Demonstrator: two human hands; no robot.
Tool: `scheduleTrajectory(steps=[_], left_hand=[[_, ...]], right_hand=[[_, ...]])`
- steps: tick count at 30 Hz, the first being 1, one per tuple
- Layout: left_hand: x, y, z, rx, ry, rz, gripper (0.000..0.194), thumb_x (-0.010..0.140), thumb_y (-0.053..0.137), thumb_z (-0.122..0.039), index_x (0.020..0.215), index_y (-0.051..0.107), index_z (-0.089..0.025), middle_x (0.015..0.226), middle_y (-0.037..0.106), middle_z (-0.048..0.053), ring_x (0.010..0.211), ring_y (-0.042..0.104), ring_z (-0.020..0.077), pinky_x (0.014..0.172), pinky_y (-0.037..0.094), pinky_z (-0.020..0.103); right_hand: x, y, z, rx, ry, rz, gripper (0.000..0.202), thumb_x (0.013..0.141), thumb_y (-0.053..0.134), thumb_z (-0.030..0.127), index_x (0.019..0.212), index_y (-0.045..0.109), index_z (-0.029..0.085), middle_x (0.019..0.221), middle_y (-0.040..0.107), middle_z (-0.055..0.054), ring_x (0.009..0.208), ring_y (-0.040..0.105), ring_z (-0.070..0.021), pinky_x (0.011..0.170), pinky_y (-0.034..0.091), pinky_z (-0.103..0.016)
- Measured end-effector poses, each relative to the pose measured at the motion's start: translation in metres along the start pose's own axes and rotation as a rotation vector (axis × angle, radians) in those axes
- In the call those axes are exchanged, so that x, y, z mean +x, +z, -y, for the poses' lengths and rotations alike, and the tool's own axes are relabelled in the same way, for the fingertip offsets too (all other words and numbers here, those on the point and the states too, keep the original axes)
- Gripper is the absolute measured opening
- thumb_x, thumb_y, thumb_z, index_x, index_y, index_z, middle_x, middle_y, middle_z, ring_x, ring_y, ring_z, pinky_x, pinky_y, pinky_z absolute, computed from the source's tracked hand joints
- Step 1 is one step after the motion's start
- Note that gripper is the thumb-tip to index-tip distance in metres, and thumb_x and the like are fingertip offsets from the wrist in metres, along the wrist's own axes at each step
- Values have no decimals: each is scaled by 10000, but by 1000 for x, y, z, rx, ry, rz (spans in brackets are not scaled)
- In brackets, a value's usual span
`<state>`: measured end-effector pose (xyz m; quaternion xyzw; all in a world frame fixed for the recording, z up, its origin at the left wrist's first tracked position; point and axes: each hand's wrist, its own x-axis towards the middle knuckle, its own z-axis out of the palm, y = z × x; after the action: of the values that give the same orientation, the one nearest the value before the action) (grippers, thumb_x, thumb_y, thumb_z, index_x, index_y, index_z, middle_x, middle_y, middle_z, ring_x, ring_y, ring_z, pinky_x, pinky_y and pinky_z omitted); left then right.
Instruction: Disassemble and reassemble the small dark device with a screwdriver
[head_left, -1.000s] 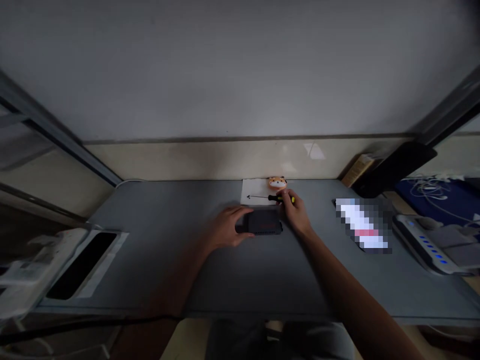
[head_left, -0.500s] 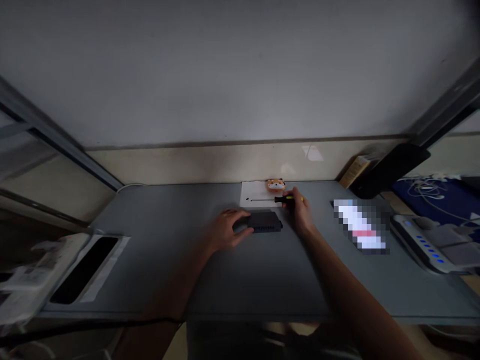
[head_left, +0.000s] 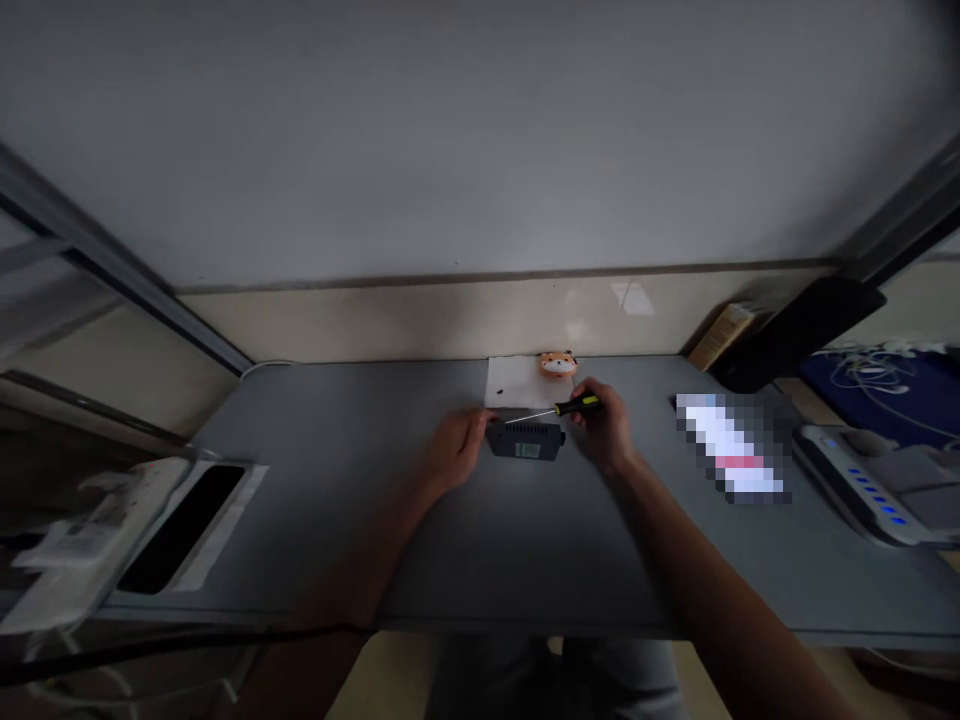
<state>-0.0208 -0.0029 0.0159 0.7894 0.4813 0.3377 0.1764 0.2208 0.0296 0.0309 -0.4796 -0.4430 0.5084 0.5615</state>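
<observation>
My left hand [head_left: 459,447] is closed on the left end of a small dark box [head_left: 526,442] with a row of vent slots and a pale label facing me. The box looks tilted up on its edge. In my right hand [head_left: 607,422] is a screwdriver [head_left: 580,404] with a black and yellow handle. Its thin shaft points left, and the tip is by the box's upper left edge; whether it touches, I cannot tell. Behind the box lies a white sheet [head_left: 514,380] with a tiny dark piece [head_left: 500,391] and an orange animal-face case [head_left: 558,364] on it.
At left, a black phone [head_left: 184,530] lies on a white sheet. To the right are a pixelated bright screen [head_left: 731,445], a power strip [head_left: 859,485] with blue lights, and a leaning black object [head_left: 802,335] beside a yellowish box [head_left: 720,337]. A wall closes the desk's back.
The box has been tipped, so its labelled face now shows. My left fingers have closed on its end. The screwdriver's tip has come down from over the sheet to the box.
</observation>
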Motion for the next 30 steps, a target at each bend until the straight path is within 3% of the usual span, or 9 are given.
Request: scheduleTrajectory(steps=[7,12,18,24,30], left_hand=[[-8,-6,0,2,197,-97,343,1051,371,-328,1184,669,-223,1081,738,94,1004,687,232,949,550,378],[-9,-5,-5,39,301,-152,216,987,473,-247,1065,672,-214,1092,733,109,998,692,234,924,566,384],[-8,-3,-3,120,316,-148,210,946,496,-208,983,701,-232,1055,733,89,901,688,210,873,582,371],[-5,-7,-1,291,450,-104,197,926,525,-152,954,699,-240,1075,730,87,818,674,188,837,565,355],[-5,-9,-3,365,550,-67,215,924,527,-106,890,701,-229,1074,720,93,865,684,204,820,546,355]], right_hand=[[-2,1,-5,-93,-14,27,313,794,514,525,649,548,249,564,520,-22,508,473,-161,488,378,-309],[-4,0,0,-155,-40,33,265,790,529,456,645,576,239,602,531,-30,536,486,-170,528,397,-327],[-2,1,-2,-116,-21,24,289,759,521,502,629,537,244,603,521,-21,514,470,-157,504,359,-314],[2,2,-6,-129,-8,-120,447,797,527,686,721,578,249,636,553,-5,585,520,-175,554,402,-303],[0,4,-8,-312,-154,-41,544,813,567,781,826,633,241,745,654,-14,716,570,-188,709,482,-318]])
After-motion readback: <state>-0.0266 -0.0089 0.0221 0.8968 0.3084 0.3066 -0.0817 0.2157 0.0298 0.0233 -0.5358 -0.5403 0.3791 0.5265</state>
